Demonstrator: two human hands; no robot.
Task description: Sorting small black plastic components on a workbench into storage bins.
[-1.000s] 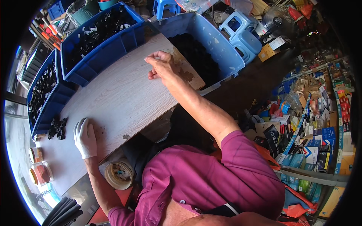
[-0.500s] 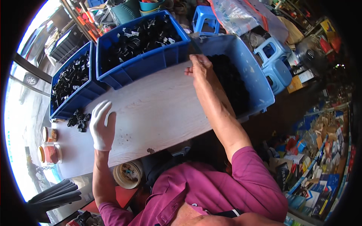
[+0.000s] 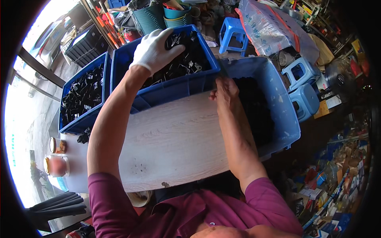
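My left hand (image 3: 155,49), in a white glove, is over the middle blue crate (image 3: 180,86), thumb and fingers apart. Beneath it lie many small black parts (image 3: 190,57), some with pale metal bits; their kind is too small to make out. Bare and with fingers curled, my right hand (image 3: 227,91) is at the table's right edge, near the crate's front right corner. Whatever it may hold is hidden. Just beyond it stands a large light blue tub (image 3: 283,107), with a dark heap (image 3: 254,111) inside.
Left of the middle crate is a smaller blue crate (image 3: 85,116) of black parts. Two jars (image 3: 56,165) stand on the wood-grain table (image 3: 170,135). Blue stools (image 3: 303,101) and a plastic sack (image 3: 270,29) are beyond the tub. A bucket (image 3: 141,198) sits under the table's front edge.
My left hand has moved forward and right, from above the table to over the middle crate. My right hand stays by the tub, fingers still curled. The whole view has shifted slightly.
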